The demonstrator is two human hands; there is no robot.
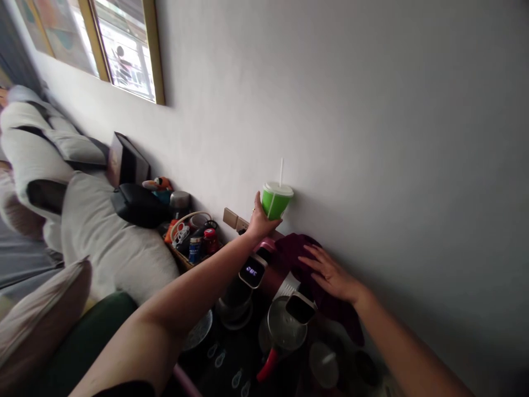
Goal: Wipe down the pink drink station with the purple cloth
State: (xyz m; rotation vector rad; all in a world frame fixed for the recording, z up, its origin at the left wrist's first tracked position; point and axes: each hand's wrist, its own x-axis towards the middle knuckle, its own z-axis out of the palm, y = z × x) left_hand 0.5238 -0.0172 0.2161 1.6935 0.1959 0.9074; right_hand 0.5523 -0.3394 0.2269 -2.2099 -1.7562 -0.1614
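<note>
The green cup (276, 202) is in the left grip (261, 218), with fingers closed round its side. It is by the wall (372, 138), lid up, and its long way runs mostly up and down. The right grip (330, 273) is open, fingers spread, at the purple cloth (295, 253); I can't tell if they touch. The cloth is nearer to that right grip than the cup is.

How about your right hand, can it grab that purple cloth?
Probably yes. The right hand looks open and empty, right over the purple cloth, and nothing seems to be in the way.
</note>
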